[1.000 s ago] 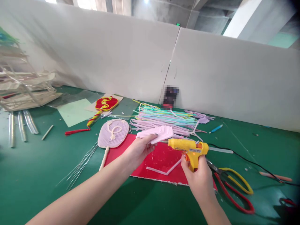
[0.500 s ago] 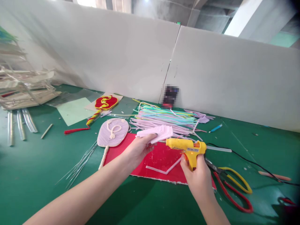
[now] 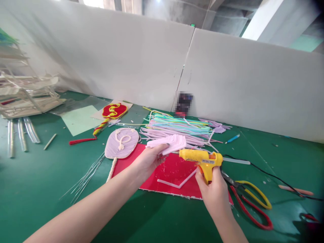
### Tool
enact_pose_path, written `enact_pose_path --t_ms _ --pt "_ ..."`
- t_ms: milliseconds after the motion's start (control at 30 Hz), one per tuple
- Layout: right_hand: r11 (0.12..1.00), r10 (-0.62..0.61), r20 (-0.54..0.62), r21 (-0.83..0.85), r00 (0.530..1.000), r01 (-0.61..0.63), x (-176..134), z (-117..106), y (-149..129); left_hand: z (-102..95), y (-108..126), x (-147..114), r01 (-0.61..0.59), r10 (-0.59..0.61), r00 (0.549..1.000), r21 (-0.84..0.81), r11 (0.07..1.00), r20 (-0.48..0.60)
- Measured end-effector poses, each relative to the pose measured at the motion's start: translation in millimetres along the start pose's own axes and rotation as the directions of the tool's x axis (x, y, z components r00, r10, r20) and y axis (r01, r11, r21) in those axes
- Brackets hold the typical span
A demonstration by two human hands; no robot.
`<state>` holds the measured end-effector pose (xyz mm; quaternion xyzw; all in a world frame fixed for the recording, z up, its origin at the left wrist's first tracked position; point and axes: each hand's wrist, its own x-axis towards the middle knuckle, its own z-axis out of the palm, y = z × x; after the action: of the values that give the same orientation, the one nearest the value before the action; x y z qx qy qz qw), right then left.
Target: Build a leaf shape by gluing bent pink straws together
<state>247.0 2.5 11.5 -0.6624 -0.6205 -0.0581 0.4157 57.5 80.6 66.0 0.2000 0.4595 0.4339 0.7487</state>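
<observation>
My left hand (image 3: 152, 157) is closed on a folded, layered piece made of pale pink pipe cleaners (image 3: 174, 143), held above the red board (image 3: 169, 168). In my right hand (image 3: 214, 185) is a yellow hot glue gun (image 3: 199, 158), its fingers wrapped round the handle. The nozzle points left and is close to the lower right edge of the pink piece; whether it touches, I cannot tell. A bent pale pink pipe cleaner (image 3: 169, 183) lies on the board below. A clear glue stick (image 3: 235, 161) juts from the back of the gun.
Scissors (image 3: 249, 199) with red and yellow handles lie right of my right hand. Behind are piled pipe cleaners (image 3: 177, 126). A lilac fan (image 3: 121, 143), a red and yellow fan (image 3: 114, 110) and thin wires (image 3: 87, 177) lie left. A black cord (image 3: 273, 177) trails right.
Almost nothing differs. My left hand and the pink piece have shifted very slightly left; the glue gun stays in the same place.
</observation>
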Motion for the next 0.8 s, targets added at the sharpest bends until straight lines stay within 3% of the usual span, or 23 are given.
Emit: enact_pose_path --t_ms 800 --pt "0.998 0.064 -0.007 -0.026 0.998 -0.064 1.8 -3.2 6.4 -4.4 1.1 3.6 0.003 -0.003 1.000 0.000 1.000 0.017"
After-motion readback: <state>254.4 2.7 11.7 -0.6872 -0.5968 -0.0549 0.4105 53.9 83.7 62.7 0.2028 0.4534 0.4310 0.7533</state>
